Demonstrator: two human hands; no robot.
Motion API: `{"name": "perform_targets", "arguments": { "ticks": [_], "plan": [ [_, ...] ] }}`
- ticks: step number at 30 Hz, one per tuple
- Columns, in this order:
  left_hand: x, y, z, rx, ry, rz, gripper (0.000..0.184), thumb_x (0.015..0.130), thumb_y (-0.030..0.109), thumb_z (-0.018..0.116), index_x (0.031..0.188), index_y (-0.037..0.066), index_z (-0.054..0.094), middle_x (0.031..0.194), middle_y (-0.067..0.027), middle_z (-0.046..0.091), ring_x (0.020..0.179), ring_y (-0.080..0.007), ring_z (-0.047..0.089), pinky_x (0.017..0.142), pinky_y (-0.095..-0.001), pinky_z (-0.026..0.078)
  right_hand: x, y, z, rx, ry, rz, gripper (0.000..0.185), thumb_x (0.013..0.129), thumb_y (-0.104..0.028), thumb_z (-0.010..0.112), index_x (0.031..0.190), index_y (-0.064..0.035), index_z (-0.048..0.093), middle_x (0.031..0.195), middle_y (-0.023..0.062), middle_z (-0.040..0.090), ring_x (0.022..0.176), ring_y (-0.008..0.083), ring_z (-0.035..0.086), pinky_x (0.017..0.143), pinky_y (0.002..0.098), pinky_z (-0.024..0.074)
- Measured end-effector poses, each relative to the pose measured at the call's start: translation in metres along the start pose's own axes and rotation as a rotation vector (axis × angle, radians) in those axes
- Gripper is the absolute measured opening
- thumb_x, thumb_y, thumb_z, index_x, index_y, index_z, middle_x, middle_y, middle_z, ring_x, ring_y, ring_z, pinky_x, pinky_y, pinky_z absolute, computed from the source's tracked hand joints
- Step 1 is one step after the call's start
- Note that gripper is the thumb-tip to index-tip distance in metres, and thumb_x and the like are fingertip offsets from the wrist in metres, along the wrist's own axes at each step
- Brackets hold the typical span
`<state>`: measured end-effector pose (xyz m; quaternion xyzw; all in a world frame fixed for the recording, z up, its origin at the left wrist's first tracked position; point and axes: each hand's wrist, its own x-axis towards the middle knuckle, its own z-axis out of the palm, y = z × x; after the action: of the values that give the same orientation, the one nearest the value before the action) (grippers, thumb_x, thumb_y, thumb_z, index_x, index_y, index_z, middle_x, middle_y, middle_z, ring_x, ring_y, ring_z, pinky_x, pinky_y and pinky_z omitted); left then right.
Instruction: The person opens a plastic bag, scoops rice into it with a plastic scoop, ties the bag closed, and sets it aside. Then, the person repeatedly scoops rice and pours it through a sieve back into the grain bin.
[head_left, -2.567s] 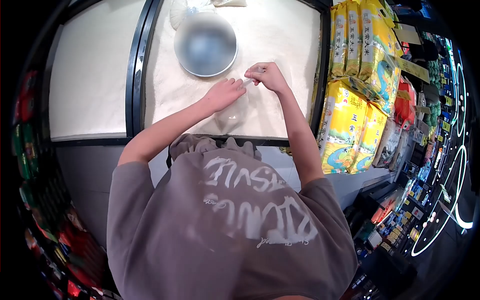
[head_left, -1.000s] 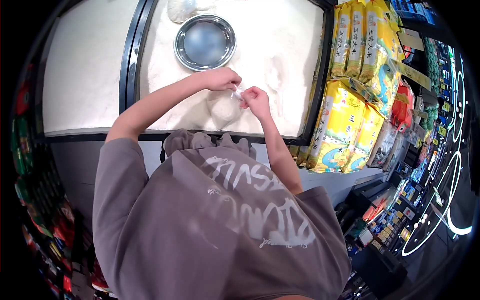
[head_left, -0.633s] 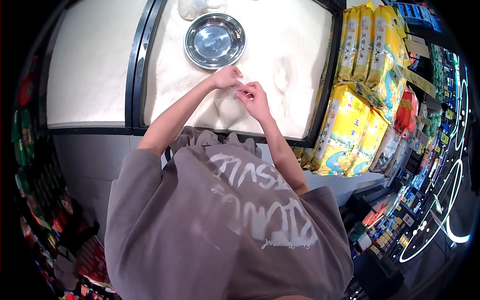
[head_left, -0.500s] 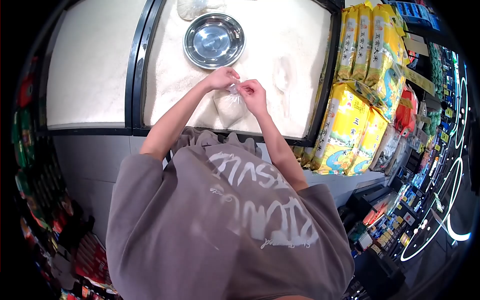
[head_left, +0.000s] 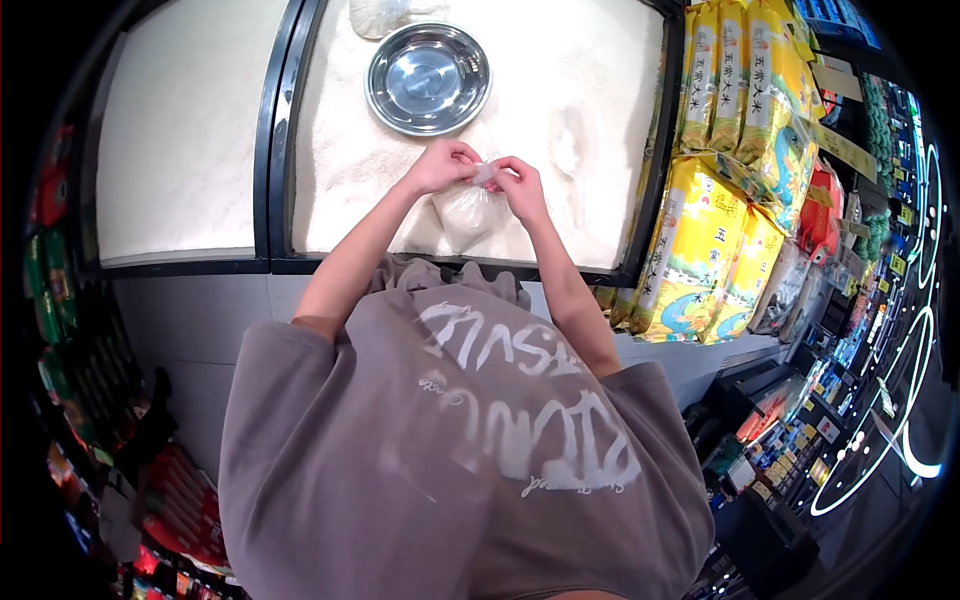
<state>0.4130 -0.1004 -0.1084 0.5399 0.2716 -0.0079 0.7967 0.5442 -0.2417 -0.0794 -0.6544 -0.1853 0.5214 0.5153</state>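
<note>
A clear plastic bag of rice [head_left: 472, 217] rests on the loose rice near the front edge of the bin. My left hand [head_left: 444, 167] pinches the bag's gathered neck from the left. From the right, my right hand [head_left: 519, 188] pinches the same neck, its fingers close to those of the left. The bag bulges below the twisted neck. Just beyond my hands sits a shiny steel bowl [head_left: 428, 80] with nothing in it.
White rice [head_left: 340, 180] fills the black-framed bin, and a second bin [head_left: 185, 140] adjoins at left. Another clear bag [head_left: 380, 15] lies behind the bowl. A clear scoop [head_left: 568, 145] lies on the rice at right. Yellow rice packs [head_left: 690, 250] are stacked beside the bin.
Both hands have shifted slightly at the bag's neck, and the neck now looks more tightly gathered between the fingers. The bowl stays where it was.
</note>
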Motion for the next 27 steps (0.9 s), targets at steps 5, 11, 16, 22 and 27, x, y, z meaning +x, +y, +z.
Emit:
{"name": "perform_targets", "arguments": {
  "ticks": [5, 11, 16, 22, 27],
  "plan": [
    [-0.003, 0.005, 0.011, 0.468, 0.072, 0.226, 0.015, 0.078, 0.008, 0.063, 0.090, -0.001, 0.058, 0.071, -0.0093, 0.060, 0.067, -0.0189, 0.061, 0.062, -0.0297, 0.048, -0.015, 0.002, 0.009, -0.135, 0.049, -0.164, 0.011, 0.085, 0.004, 0.059, 0.094, 0.0070, 0.064, 0.089, 0.0114, 0.063, 0.074, 0.0149, 0.066, 0.072, 0.0265, 0.0550],
    [0.001, -0.007, 0.016, 0.749, 0.166, 0.499, 0.015, 0.081, 0.011, 0.058, 0.089, 0.001, 0.051, 0.072, -0.0179, 0.058, 0.068, -0.0314, 0.059, 0.063, -0.0380, 0.046, 0.000, -0.007, 0.010, 0.011, 0.083, -0.036, 0.008, 0.084, -0.001, 0.064, 0.091, 0.0021, 0.062, 0.088, 0.0108, 0.061, 0.072, 0.0140, 0.065, 0.066, 0.0253, 0.0562],
    [-0.009, 0.012, 0.016, 0.634, 0.153, 0.323, 0.010, 0.083, 0.003, 0.055, 0.092, -0.001, 0.053, 0.074, -0.0135, 0.060, 0.065, -0.0208, 0.061, 0.060, -0.0332, 0.047, 0.013, -0.010, 0.001, -0.284, -0.025, -0.040, 0.014, 0.080, -0.008, 0.068, 0.088, 0.0010, 0.061, 0.077, 0.0060, 0.062, 0.068, 0.0095, 0.063, 0.062, 0.0239, 0.0514],
    [-0.011, 0.009, 0.001, 0.058, -0.040, 0.067, 0.024, 0.079, -0.004, 0.056, 0.103, -0.007, 0.060, 0.084, -0.0077, 0.065, 0.077, -0.0102, 0.063, 0.071, -0.0240, 0.053, 0.018, -0.006, 0.006, -0.500, -0.002, -0.091, 0.017, 0.077, -0.014, 0.070, 0.083, -0.0007, 0.060, 0.068, 0.0056, 0.059, 0.062, 0.0104, 0.058, 0.059, 0.0266, 0.0484],
    [-0.009, 0.005, 0.005, 0.280, 0.029, 0.128, 0.022, 0.077, -0.003, 0.060, 0.099, -0.005, 0.061, 0.081, -0.0065, 0.065, 0.074, -0.0090, 0.062, 0.069, -0.0234, 0.051, 0.020, 0.000, 0.017, -0.702, 0.044, -0.199, 0.012, 0.082, -0.009, 0.061, 0.079, -0.0004, 0.054, 0.072, 0.0051, 0.059, 0.058, 0.0088, 0.057, 0.054, 0.0244, 0.0460]
  ]
}}
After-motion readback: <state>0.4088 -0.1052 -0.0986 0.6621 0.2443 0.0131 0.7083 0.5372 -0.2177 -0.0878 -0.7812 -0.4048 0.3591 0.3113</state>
